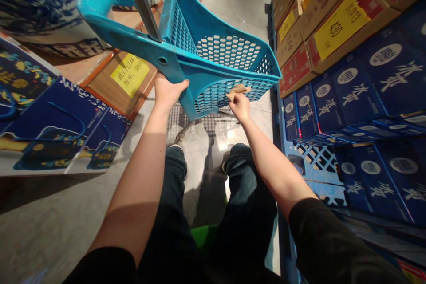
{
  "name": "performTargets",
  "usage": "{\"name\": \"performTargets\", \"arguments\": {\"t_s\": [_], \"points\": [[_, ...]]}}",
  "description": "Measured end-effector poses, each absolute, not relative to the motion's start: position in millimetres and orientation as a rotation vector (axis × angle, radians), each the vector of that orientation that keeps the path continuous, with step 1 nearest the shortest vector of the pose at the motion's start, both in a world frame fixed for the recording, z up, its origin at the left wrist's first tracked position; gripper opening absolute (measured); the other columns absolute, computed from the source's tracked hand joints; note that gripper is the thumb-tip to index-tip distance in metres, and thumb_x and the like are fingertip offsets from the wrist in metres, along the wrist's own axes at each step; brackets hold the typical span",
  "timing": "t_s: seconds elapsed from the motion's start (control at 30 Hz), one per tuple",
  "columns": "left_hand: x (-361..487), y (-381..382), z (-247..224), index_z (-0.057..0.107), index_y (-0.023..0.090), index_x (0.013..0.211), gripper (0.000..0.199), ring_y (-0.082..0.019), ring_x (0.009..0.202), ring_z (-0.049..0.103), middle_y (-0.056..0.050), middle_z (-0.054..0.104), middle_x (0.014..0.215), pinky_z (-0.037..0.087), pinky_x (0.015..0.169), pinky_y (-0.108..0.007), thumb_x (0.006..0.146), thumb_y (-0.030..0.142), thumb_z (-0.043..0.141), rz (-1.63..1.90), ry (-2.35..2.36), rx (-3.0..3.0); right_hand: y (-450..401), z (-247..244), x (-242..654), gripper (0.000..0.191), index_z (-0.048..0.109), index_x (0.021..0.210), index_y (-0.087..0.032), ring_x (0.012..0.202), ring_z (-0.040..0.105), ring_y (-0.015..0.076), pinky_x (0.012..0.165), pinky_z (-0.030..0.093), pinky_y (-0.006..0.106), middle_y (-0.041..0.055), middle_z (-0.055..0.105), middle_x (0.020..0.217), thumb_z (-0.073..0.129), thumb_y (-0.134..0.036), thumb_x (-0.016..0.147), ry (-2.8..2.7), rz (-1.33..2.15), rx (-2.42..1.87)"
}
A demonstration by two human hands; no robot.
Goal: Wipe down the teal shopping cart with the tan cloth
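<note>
In front of my knees stands a blue plastic shopping cart (213,69) with a honeycomb of holes in its basket walls. My left hand (166,92) grips the cart's side frame below the handle, its thumb lying on the blue plastic. My right hand (240,105) is closed on a crumpled tan cloth (238,90), held against the perforated side wall of the basket. Part of the cloth shows above the fingers. A grey metal bar (141,2) rises by the cart's handle.
Blue boxes (349,86) and cartons with yellow signs (341,26) are stacked on a blue pallet (319,171) to the right. Dark blue gift bags (71,120) and a large blue-and-white jar (43,4) stand left. A green surface (203,235) shows between my legs.
</note>
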State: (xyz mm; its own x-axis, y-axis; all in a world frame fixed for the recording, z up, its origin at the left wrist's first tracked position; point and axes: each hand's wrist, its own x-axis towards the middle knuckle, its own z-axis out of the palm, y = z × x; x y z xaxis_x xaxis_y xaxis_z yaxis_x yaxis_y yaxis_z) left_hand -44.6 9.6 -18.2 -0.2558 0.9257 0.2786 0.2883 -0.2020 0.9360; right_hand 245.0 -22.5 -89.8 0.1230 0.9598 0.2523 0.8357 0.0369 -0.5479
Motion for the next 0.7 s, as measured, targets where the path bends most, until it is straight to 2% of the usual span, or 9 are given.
{"name": "performTargets", "arguments": {"t_s": [0.13,0.37,0.57,0.7], "points": [[-43,7,-15,0.068,0.021,0.101,0.046,-0.038,0.129,0.078,-0.006,0.080,0.106,0.064,0.120,-0.047,0.060,0.020,0.088,1.486,1.524,1.435,-24,-86,242,0.021,0.056,0.077,-0.025,0.103,0.068,0.0282,0.096,0.054,0.035,0.0119,0.075,0.098,0.062,-0.014,0.093,-1.721,0.268,-1.850],[-43,7,-12,0.067,0.022,0.103,0.048,-0.038,0.128,0.078,-0.006,0.082,0.109,0.066,0.117,-0.046,0.060,0.018,0.089,1.457,1.534,1.428,-28,-79,238,0.018,0.069,0.087,-0.022,0.108,0.072,0.0301,0.101,0.056,0.039,0.0135,0.079,0.108,0.055,-0.010,0.090,-1.730,0.287,-1.895],[-44,8,-13,0.067,0.023,0.107,0.053,-0.038,0.131,0.078,-0.008,0.083,0.117,0.065,0.118,-0.045,0.061,0.017,0.092,1.463,1.519,1.432,-28,-79,235,0.017,0.071,0.080,-0.023,0.097,0.075,0.0310,0.095,0.059,0.037,0.0137,0.083,0.098,0.060,-0.014,0.089,-1.730,0.353,-1.983],[-42,8,-15,0.067,0.024,0.110,0.057,-0.039,0.131,0.079,-0.009,0.084,0.120,0.065,0.120,-0.046,0.060,0.018,0.094,1.508,1.474,1.430,-26,-78,231,0.020,0.078,0.088,-0.021,0.101,0.078,0.0332,0.099,0.061,0.039,0.0157,0.086,0.104,0.059,-0.015,0.089,-1.686,0.353,-2.017]]}}
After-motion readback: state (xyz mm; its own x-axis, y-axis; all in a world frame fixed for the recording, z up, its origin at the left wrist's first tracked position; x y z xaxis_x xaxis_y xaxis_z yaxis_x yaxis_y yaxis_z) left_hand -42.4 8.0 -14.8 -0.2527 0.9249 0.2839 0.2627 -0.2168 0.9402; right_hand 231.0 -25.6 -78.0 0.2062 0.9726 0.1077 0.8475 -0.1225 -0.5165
